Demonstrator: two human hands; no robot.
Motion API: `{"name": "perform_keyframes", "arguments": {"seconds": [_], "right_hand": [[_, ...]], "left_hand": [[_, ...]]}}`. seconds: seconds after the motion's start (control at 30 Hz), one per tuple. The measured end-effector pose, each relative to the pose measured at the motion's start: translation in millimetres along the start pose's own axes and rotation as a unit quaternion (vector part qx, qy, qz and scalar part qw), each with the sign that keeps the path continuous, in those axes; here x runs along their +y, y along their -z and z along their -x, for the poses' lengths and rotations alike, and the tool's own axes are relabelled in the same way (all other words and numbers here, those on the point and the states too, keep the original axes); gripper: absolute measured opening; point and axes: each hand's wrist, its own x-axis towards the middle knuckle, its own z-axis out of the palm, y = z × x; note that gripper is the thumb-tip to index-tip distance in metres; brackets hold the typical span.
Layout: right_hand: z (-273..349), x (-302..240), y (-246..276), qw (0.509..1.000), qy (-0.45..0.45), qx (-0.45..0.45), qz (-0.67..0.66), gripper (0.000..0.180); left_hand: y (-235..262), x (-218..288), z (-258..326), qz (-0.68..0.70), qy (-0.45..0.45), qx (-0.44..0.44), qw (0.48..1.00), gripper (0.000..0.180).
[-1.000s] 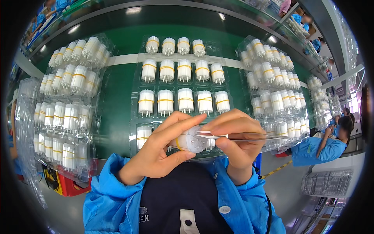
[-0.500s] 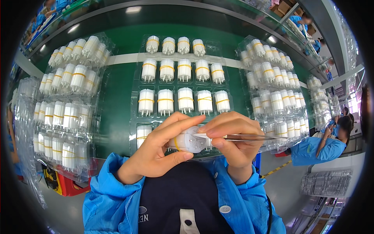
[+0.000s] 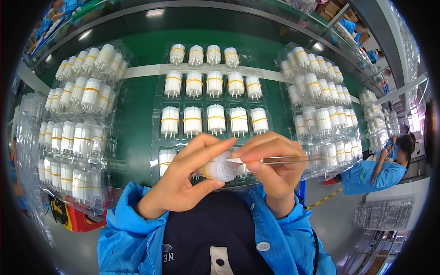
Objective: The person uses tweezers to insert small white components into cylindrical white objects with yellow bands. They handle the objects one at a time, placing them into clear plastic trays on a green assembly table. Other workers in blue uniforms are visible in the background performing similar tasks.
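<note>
My left hand (image 3: 185, 181) holds a small white cylindrical part (image 3: 219, 168) with a yellow band, pinched between thumb and fingers. My right hand (image 3: 270, 167) grips metal tweezers (image 3: 284, 160), whose tips clamp a small white label against the part. Both hands hover over the near edge of a clear plastic tray (image 3: 158, 137) on the green table. That tray holds rows of the same white yellow-banded parts (image 3: 215, 118). Blue sleeves cover both of my forearms.
More clear trays of white parts stand at the left (image 3: 73, 137) and the right (image 3: 321, 110). A seated person in blue (image 3: 376, 172) works at the right. A stack of empty clear trays (image 3: 382, 213) lies at the lower right. A red object (image 3: 75, 215) sits below the left trays.
The hands have stayed in place over the tray. My right hand's fingers and the tweezers shifted slightly toward the part; the part is still held.
</note>
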Motion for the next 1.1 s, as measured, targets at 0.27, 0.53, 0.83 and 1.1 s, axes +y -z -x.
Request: {"name": "perform_keyframes", "arguments": {"seconds": [0.27, 0.53, 0.83, 1.1], "right_hand": [[-8, -8, -2, 0.994, 0.054, -0.036, 0.091, 0.013], [-1, -3, -5, 0.999, -0.012, 0.028, -0.032, 0.017], [6, 5, -21, 0.996, -0.036, 0.067, -0.035, 0.014], [7, 6, -22, 0.996, -0.001, 0.083, -0.025, 0.012]], "left_hand": [[-2, 4, -5, -0.047, -0.027, 0.018, 0.998, 0.060], [-2, -1, -8, -0.163, -0.063, 0.083, 0.981, 0.056], [-9, 0, -5, -0.082, -0.018, 0.096, 0.992, 0.057], [-10, 0, -5, -0.145, -0.067, 0.138, 0.977, 0.058]]}}
